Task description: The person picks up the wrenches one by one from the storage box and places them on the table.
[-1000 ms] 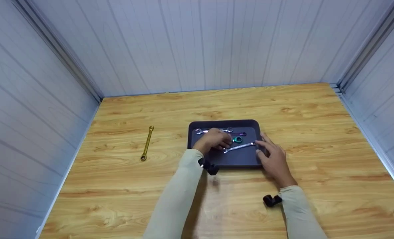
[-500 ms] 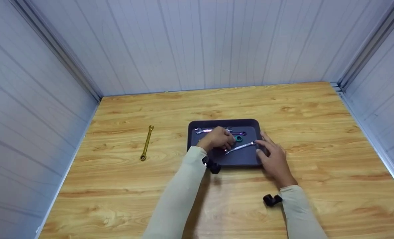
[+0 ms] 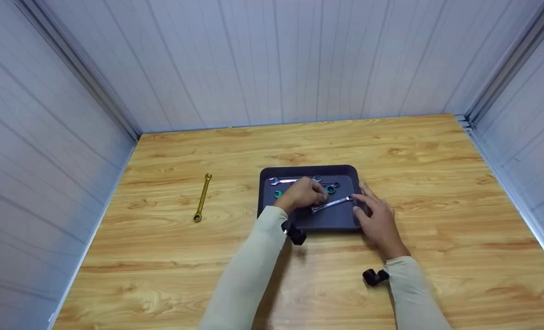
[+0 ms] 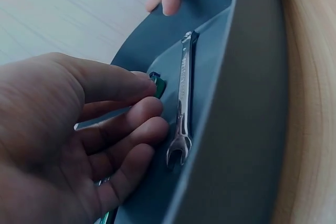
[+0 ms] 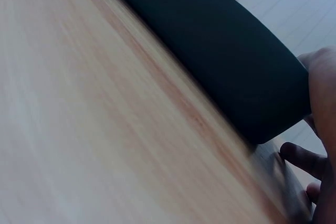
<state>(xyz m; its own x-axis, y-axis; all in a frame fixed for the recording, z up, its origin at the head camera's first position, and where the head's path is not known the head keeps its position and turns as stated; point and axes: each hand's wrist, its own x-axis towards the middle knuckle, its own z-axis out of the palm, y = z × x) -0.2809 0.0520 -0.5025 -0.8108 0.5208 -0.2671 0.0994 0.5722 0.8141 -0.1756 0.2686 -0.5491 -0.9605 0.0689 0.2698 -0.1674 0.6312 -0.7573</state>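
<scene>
In the head view my left hand (image 3: 304,192) is low in the dark tray (image 3: 322,223), its thumb and fingertips pinching a green-ended wrench (image 3: 278,194) near the ring end. The hand covers the wrench's middle. Just in front lies a silver combination wrench (image 3: 332,203), slanted, its open end (image 4: 179,149) below my left fingertips in the left wrist view. My right hand (image 3: 378,220) holds the tray's right edge, thumb and index finger inside the wall, other fingers outside. The index fingertip is right at the silver wrench's ring end.
Behind my left hand, a silver open-end wrench (image 3: 281,181) and a partly hidden purple wrench (image 3: 335,185) lie in the tray. A gold wrench (image 3: 202,198) lies left on the wooden table (image 3: 185,275). White panel walls (image 3: 253,64) stand around the table.
My left hand has shifted slightly right, from the silver wrench's open end to the green-ended wrench, whose open end now shows. The silver wrench has turned slightly. My right hand stays put.
</scene>
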